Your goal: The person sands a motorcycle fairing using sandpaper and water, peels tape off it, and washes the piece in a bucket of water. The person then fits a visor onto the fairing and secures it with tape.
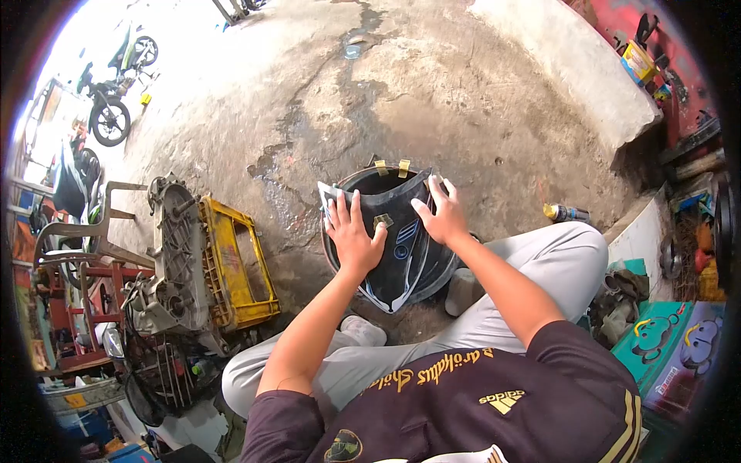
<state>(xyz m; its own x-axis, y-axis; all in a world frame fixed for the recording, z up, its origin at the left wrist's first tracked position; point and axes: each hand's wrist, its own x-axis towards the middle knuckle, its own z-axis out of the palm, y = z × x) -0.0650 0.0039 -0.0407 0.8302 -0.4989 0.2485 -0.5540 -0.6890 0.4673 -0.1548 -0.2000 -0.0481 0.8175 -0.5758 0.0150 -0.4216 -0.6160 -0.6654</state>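
A black motorcycle fairing panel with white edging and blue markings lies across a round dark tub on the floor in front of me. It narrows to a point toward my feet. My left hand rests on the panel's left side, fingers spread. On its upper right edge lies my right hand, with thumb and fingers apart. A yellowish tape piece is stuck to the panel by my left thumb. Two more tape strips hang on the tub's far rim. The tub's inside is mostly hidden.
At left stand a yellow plastic crate, a metal engine casing and a chair. A spray can lies to the right. Beyond it is a raised concrete ledge. A parked motorbike stands far left. The concrete floor has wet patches.
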